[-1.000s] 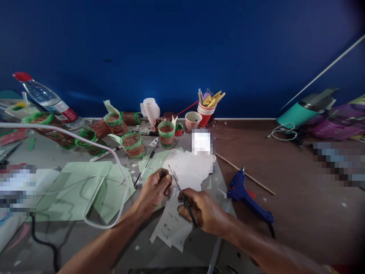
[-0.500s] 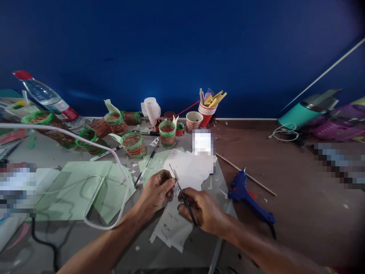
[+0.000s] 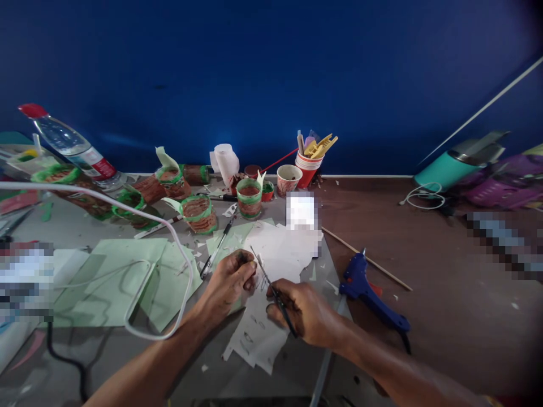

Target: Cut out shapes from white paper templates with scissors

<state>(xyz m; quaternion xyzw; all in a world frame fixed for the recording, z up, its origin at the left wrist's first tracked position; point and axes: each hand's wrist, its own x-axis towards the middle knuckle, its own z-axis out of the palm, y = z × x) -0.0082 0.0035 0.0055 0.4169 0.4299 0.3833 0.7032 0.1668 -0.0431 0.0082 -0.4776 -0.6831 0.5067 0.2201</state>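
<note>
My right hand (image 3: 299, 311) grips dark, slim scissors (image 3: 278, 299), their thin blades pointing up and left to my left fingertips. My left hand (image 3: 233, 277) is closed in a pinch beside the blade tips; whatever it pinches is too small to make out. Beneath both hands lies a white paper sheet (image 3: 258, 333) with small drawn shapes and ragged cut edges. Another piece of white paper (image 3: 275, 243) spreads out just beyond the hands.
Brown-and-green decorated cups (image 3: 249, 198) stand at the back, near a red paper cup (image 3: 309, 169) of tools. A blue glue gun (image 3: 373, 294) and wooden stick (image 3: 369, 260) lie right. A white cable (image 3: 169, 226) loops over green paper (image 3: 123, 282). A bottle (image 3: 72, 144) stands left.
My left hand has shifted slightly left and up, a little away from the blades. The scissors and my right hand have barely moved.
</note>
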